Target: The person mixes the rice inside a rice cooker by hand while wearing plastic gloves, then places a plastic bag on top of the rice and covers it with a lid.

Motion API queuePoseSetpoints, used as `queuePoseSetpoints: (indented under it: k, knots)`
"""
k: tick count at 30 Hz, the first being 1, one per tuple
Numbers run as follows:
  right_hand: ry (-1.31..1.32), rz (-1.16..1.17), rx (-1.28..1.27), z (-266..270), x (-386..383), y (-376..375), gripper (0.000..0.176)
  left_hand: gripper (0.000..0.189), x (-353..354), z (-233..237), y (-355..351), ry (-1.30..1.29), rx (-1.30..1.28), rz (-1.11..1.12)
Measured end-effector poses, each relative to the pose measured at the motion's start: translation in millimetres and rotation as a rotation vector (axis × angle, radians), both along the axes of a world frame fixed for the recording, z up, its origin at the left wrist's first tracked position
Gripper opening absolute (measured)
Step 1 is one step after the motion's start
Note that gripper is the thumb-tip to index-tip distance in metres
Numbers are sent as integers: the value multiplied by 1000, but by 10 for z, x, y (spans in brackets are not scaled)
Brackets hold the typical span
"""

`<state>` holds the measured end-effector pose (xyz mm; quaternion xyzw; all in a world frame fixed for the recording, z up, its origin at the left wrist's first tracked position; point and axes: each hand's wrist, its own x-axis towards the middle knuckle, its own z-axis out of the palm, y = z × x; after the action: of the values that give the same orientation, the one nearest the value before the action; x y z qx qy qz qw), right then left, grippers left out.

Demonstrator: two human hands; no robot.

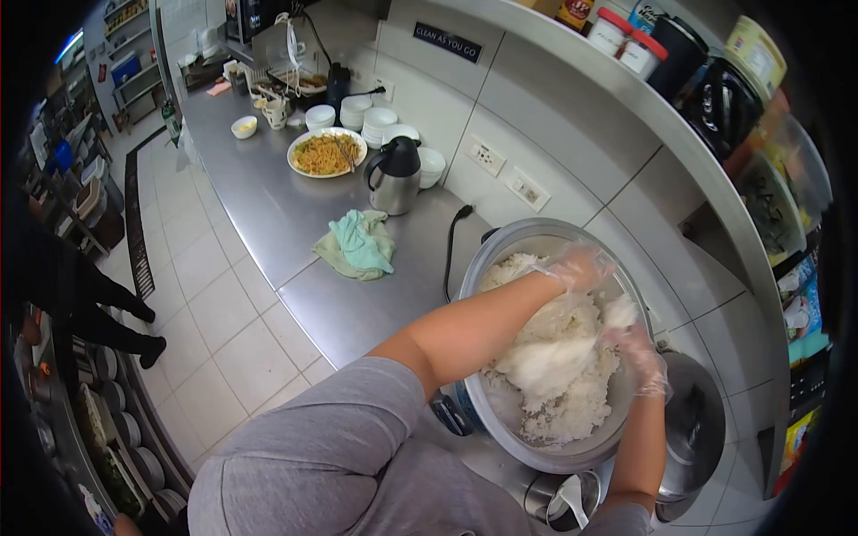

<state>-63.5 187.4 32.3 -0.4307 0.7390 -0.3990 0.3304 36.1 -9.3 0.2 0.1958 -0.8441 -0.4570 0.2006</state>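
Observation:
A large round rice cooker pot (pixel 481 268) with cooked white rice (pixel 559 411) stands on the right of the counter. Both of my hands wear clear plastic gloves and are inside its rim. My left hand (pixel 581 268) is over the far part of the rice; its fingers are blurred and partly hidden. At the right side of the pot, my right hand (pixel 636 355) has its fingers bent around a clump of rice (pixel 619 311). A pale smear of rice lies across the middle of the pot.
On the steel counter (pixel 268 205) are a thermal jug (pixel 396 179), green cloths (pixel 359 243), a plate of noodles (pixel 323 154) and stacked white bowls (pixel 356 112). A ladle (pixel 572 500) rests in a metal container near me. A loaded shelf (pixel 626 76) overhangs; another person (pixel 80 286) stands left.

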Motion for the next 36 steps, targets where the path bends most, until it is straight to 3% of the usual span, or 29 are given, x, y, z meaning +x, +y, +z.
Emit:
queuePoseSetpoints:
  k: [1, 3, 4, 6, 9, 11, 13, 15, 18, 22, 24, 25, 27, 28, 31, 33, 35, 36]
  knots:
    - [-4, 0, -21, -70, -17, -21, 76, 76, -56, -78, 5, -103, -175, -21]
    - [708, 261, 461, -409, -89, -135, 86, 75, -113, -204, -23, -165, -212, -83]
    - [704, 246, 441, -586, -140, -198, 86, 74, -131, -252, -33, -221, -223, -142]
    - [939, 205, 672, -817, -216, -309, 100, 72, -187, -345, -83, -244, -261, -160]
    - [969, 218, 521, -245, 246, -152, 98, 71, -333, -544, -204, -254, -313, -105]
    - [847, 438, 222, -297, 456, -23, 93, 71, -350, -520, -244, -242, -328, -40]
    - [560, 725, 473, -260, 952, 11, 89, 71, -267, -430, -196, -209, -284, -100]
    - [574, 891, 505, -946, 976, 62, 89, 70, -209, -375, -123, -187, -278, -102]
    - [615, 866, 661, -829, 1206, -124, 90, 68, -327, -530, -76, -136, -301, -68]
    - [677, 953, 763, -909, 1172, -366, 92, 60, -137, -338, -127, -148, -426, -41]
    - [347, 978, 807, -871, 1065, -453, 94, 58, -15, -175, -101, -154, -397, -24]
    - [346, 995, 826, -929, 998, -448, 94, 57, 3, -163, -81, -159, -382, -36]
    - [22, 872, 1082, -1107, 833, -397, 95, 57, 33, -149, -83, -154, -379, -23]
    - [26, 877, 1096, -1144, 767, -337, 95, 58, -6, -167, -104, -148, -396, -23]
    - [-93, 742, 934, -1230, 541, -99, 86, 56, -160, -342, -105, 55, -436, 59]
    - [-446, 462, 746, -1281, 311, 74, 83, 59, -198, -371, -122, 6, -382, -6]
    - [-62, 674, 601, -921, 142, -85, 87, 66, -417, -517, -240, 1, -349, -109]
    - [181, 633, 491, -771, -12, -86, 82, 68, -393, -489, -266, -16, -301, -120]
